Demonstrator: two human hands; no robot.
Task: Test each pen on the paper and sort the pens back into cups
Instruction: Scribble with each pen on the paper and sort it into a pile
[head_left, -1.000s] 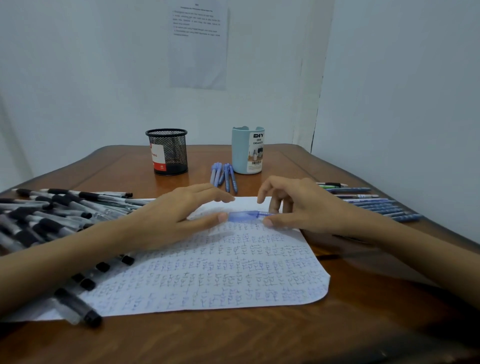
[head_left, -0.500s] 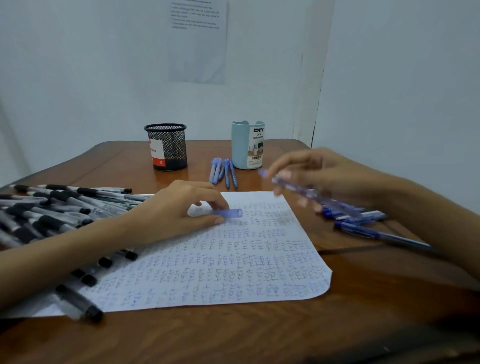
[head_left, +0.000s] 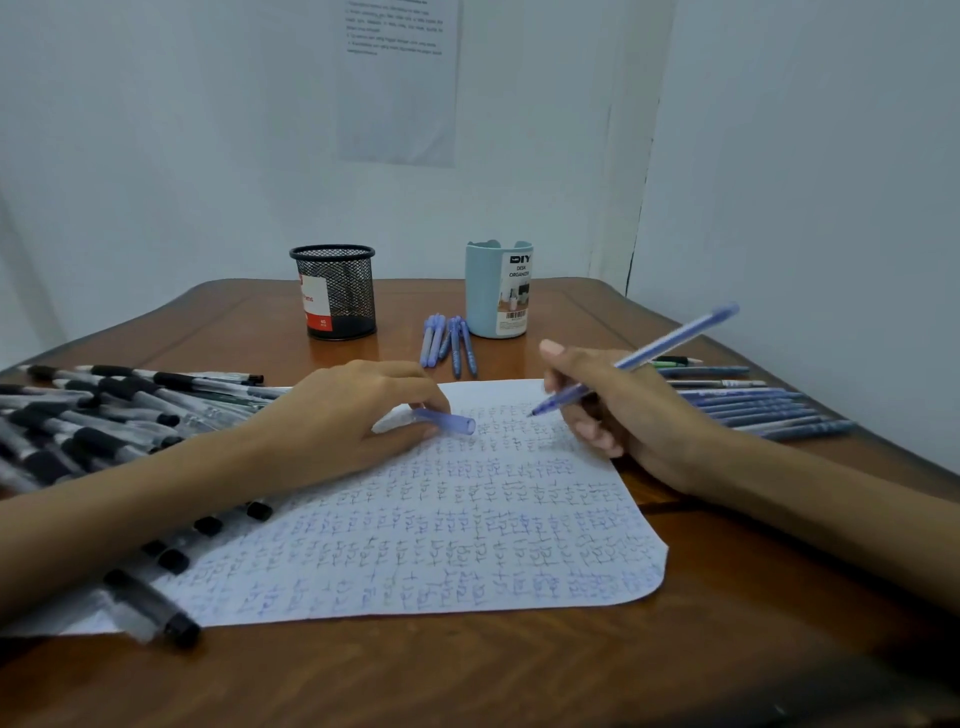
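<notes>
The right hand (head_left: 618, 410) grips a blue pen (head_left: 636, 358), tip just above the paper (head_left: 415, 545). The left hand (head_left: 343, 421) pinches its cap (head_left: 449, 421) (resting on the sheet). Press lightly, draw one small mark in the bare top corner.

black pens (head_left: 104, 415) crowd left, blue pens (head_left: 753, 405) right
</notes>
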